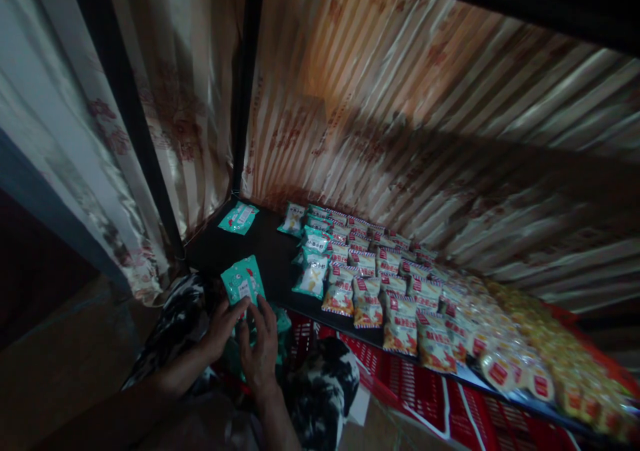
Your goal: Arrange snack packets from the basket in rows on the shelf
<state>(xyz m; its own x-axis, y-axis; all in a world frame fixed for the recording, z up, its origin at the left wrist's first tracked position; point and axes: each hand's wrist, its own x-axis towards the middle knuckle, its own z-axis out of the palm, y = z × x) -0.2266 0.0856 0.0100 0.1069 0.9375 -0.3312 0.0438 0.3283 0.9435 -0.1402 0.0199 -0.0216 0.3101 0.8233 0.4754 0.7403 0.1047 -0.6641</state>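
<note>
My left hand [226, 324] is closed on the lower edge of a teal snack packet [242, 276], held above my lap with its printed face up. Beside it, my right hand [263, 351] has its fingers stretched out and its thumb apart, the fingertips at the packet's lower right edge. Under my hands, more teal packets [283, 338] are partly hidden, and what they rest in cannot be made out. On the black shelf [273, 268], one teal packet [239, 218] lies flat at the far left corner. A short row of teal-and-white packets [313, 274] stands further right.
Rows of red-and-white snack packets [400, 324] fill the shelf's middle, with round clear-wrapped snacks [500, 371] and yellow packets [590, 398] to the right. Red plastic baskets [415, 384] sit below the front edge. Black posts [245, 84] and a patterned curtain [400, 118] enclose the shelf.
</note>
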